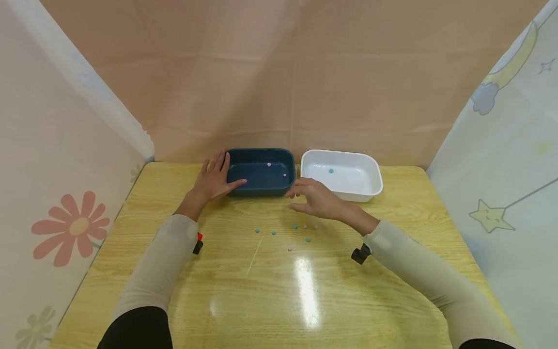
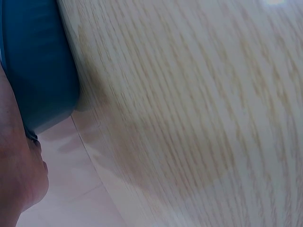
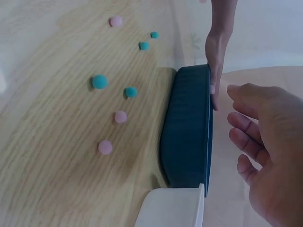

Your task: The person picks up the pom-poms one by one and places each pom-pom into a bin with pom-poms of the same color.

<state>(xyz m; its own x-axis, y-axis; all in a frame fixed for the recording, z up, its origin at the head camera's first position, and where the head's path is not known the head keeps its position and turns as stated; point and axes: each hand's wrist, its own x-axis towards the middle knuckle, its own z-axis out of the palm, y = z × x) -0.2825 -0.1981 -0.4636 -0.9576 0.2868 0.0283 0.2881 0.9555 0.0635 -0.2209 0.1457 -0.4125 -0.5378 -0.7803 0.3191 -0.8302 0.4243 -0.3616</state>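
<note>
My left hand (image 1: pixel 213 178) rests on the left end of a dark blue dish (image 1: pixel 257 192), fingers spread at the rim and thumb over the near edge. In the left wrist view only part of that hand (image 2: pixel 19 175) shows beside the dish. My right hand (image 1: pixel 320 198) hovers near the facing ends of the blue dish and a white dish (image 1: pixel 357 196). Its fingers are loosely bent with nothing visible between them, also in the right wrist view. Two small pink balls (image 1: pixel 269 164) lie in the blue dish, one teal ball (image 1: pixel 331 170) in the white dish.
Several small teal balls (image 3: pixel 99 81) and pink balls (image 3: pixel 105 147) are scattered on the wooden table (image 1: pixel 244 300) in front of the dishes. A brown backdrop (image 1: pixel 296 87) stands close behind both dishes. Patterned panels (image 1: pixel 514 160) flank the table left and right.
</note>
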